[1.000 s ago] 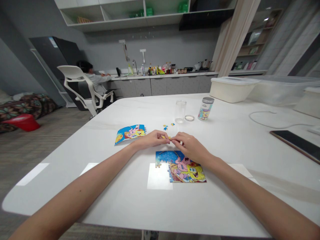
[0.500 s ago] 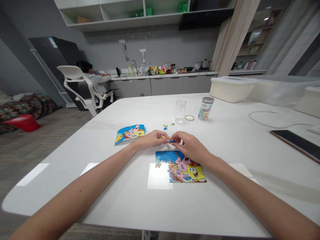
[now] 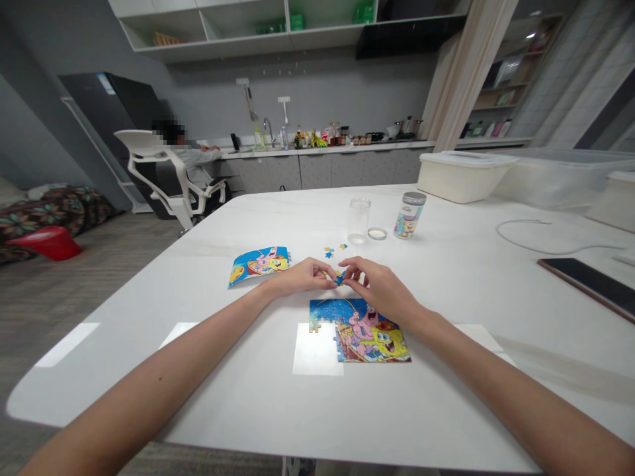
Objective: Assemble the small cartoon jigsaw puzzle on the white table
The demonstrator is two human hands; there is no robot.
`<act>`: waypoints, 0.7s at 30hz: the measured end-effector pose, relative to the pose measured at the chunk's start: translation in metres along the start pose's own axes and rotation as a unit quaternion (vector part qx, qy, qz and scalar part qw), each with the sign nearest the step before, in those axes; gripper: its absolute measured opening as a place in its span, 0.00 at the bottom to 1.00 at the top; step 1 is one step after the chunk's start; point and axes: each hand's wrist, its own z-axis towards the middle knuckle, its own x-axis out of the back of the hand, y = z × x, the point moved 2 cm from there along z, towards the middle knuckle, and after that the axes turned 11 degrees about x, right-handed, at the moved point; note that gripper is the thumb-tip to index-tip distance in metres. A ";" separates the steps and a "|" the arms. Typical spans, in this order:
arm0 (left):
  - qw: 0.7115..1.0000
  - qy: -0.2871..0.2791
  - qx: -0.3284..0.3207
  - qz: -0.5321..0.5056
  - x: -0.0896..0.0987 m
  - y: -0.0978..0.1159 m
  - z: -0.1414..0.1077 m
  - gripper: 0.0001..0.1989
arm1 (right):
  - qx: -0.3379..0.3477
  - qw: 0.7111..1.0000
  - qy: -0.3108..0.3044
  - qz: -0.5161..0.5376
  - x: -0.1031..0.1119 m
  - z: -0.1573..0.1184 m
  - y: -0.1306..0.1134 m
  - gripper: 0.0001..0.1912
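Note:
Between my two hands is a small blue-and-yellow jigsaw piece [image 3: 339,279]. My left hand [image 3: 308,274] pinches it from the left with thumb and fingertips. From the other side, my right hand [image 3: 381,285] has thumb and finger closed on its edge. Just below them lies a partly assembled jigsaw puzzle [image 3: 372,334] with cartoon figures; its lower left part shows bare table, and my right hand covers its upper right corner. A few loose pieces [image 3: 329,252] lie beyond my hands. Left of my left hand rests a curved picture sheet [image 3: 260,263] with the same cartoon.
A clear jar [image 3: 358,221], its lid [image 3: 377,233] and a printed canister [image 3: 409,216] stand farther back on the white table [image 3: 238,396]. At right are a phone [image 3: 590,284], a cable [image 3: 501,231] and plastic boxes [image 3: 461,177]. A person sits in a chair [image 3: 149,158] beyond.
The piece between my fingers has turned and shows more of its yellow and blue face. My right fingers have opened slightly; both hands stay in nearly the same place.

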 end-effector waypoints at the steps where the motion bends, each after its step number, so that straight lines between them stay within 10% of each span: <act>1: 1.000 -0.001 0.000 0.001 0.000 0.000 0.000 0.12 | 0.001 1.000 0.001 0.000 0.000 0.000 -0.001 0.13; 21: 1.000 0.009 0.007 0.005 -0.001 0.003 -0.002 0.11 | -0.010 1.000 -0.012 0.005 0.001 0.000 -0.003 0.16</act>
